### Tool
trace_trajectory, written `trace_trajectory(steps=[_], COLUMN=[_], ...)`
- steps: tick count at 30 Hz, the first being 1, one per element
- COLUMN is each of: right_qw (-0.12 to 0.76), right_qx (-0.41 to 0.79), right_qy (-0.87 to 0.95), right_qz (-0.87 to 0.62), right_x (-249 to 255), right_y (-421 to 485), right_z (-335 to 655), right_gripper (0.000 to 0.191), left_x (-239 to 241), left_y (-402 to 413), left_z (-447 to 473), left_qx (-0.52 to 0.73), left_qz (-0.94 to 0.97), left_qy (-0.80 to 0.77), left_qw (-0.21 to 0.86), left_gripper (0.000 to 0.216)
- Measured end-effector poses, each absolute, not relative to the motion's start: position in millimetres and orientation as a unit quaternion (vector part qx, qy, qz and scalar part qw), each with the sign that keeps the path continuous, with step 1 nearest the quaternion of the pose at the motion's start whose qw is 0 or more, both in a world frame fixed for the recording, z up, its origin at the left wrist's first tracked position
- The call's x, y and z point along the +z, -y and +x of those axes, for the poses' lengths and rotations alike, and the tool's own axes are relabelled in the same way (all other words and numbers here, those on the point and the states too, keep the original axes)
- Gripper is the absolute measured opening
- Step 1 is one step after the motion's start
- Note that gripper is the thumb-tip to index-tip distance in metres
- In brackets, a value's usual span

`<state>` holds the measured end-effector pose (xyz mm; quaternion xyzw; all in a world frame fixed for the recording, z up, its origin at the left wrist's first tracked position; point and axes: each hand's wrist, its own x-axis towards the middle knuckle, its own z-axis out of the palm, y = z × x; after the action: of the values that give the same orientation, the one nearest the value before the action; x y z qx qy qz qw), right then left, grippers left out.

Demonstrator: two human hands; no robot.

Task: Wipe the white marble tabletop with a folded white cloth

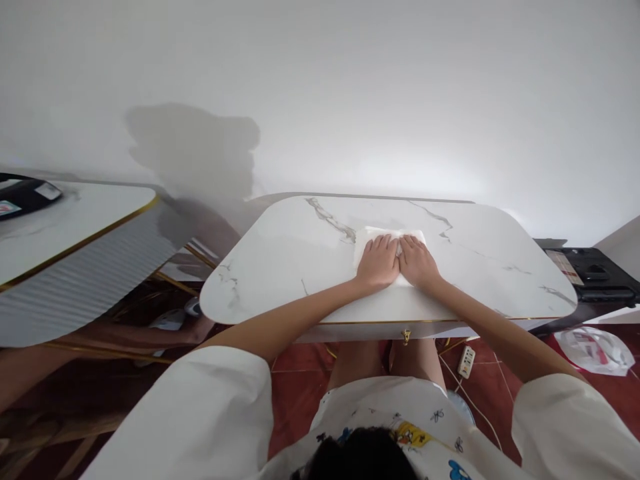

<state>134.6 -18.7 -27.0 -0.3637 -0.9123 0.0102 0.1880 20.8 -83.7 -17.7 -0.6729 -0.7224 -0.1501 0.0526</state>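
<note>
A white folded cloth or tissue lies on a white marble-patterned tabletop, right of its middle. My left hand rests flat on the left part of it, fingers extended forward. Beside it, touching at the thumbs, my right hand presses on the right part, its fingers also laid out flat. Both palms hide most of the cloth. A small gold knob sits on the table's front, below my hands.
At left stands a second marble-topped table with a black object on it. A black case-like object is at right. On the red floor lie a power strip with its cord and a clear plastic bag. A wall rises behind.
</note>
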Motion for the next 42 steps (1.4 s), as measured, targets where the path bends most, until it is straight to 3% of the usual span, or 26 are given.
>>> trace_trajectory(steps=[19,42], right_qw=[0.169,0.178], right_qx=[0.0,0.034], right_qy=[0.945,0.935], right_qz=[-0.279,-0.306], right_x=[-22,-24], right_y=[-124,-188], right_z=[45,44], right_gripper=[0.037,0.039], left_x=[-19,-16], left_y=[-37,-105], left_z=[-56,-58], left_qx=[-0.181,-0.167], left_qz=[-0.636,-0.643], left_qy=[0.743,0.742], left_qw=[0.104,0.091], left_gripper=[0.034,0.037])
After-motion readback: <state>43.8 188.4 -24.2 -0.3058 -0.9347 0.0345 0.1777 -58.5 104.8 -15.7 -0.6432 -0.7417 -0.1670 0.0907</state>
